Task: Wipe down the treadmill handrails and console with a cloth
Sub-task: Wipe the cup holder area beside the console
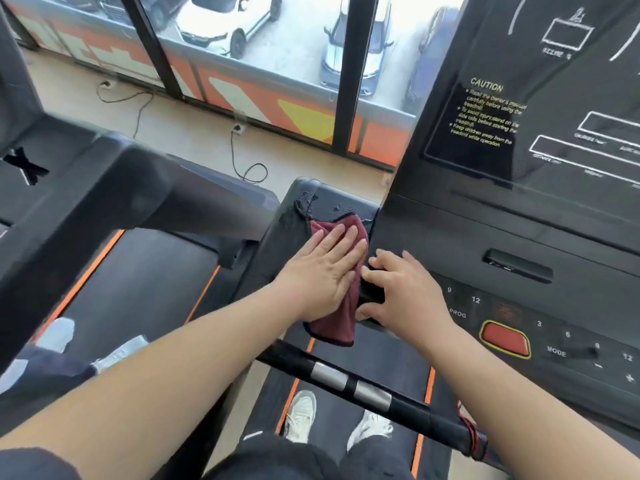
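A dark red cloth [337, 320] lies on the left wing of the black treadmill console [519, 237], over its worn padded top [325, 202]. My left hand [322, 271] presses flat on the cloth with straight fingers. Beside it, my right hand [405, 289] rests on the console edge, fingers curled over a dark recess; whether it holds anything I cannot tell. The black handrail [363, 386] with two silver sensor plates crosses below my arms. A red stop button [505, 339] sits right of my right hand.
A second treadmill [114, 216] stands close on the left, a person's shoes [69, 337] on its belt. My own white shoes [301, 414] stand on the belt below. Windows [242, 46] and floor cables [242, 161] lie ahead.
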`<act>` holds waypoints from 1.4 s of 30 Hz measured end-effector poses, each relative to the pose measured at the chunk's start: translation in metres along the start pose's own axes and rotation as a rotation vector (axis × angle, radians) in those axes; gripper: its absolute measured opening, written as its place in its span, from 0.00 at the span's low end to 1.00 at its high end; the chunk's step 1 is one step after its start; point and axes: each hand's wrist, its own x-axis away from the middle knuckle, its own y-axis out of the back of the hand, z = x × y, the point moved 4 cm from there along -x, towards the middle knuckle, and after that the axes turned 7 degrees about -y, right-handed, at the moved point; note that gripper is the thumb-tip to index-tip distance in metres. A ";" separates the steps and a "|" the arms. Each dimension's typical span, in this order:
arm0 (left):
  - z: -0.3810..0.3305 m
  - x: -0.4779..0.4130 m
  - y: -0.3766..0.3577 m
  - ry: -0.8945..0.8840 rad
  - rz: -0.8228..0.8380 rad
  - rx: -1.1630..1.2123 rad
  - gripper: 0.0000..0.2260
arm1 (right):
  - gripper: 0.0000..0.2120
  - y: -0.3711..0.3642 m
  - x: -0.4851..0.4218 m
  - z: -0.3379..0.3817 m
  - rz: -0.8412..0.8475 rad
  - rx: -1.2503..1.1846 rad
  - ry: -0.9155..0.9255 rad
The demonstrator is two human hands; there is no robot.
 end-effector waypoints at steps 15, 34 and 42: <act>0.002 0.013 -0.012 0.237 -0.067 0.054 0.31 | 0.42 0.013 -0.003 0.018 0.058 0.085 -0.053; -0.003 0.005 0.004 0.155 -0.075 -0.127 0.27 | 0.41 0.020 -0.005 0.023 0.110 0.132 -0.102; 0.012 0.007 0.003 0.006 0.083 -0.114 0.34 | 0.42 0.021 -0.007 0.020 0.117 0.118 -0.100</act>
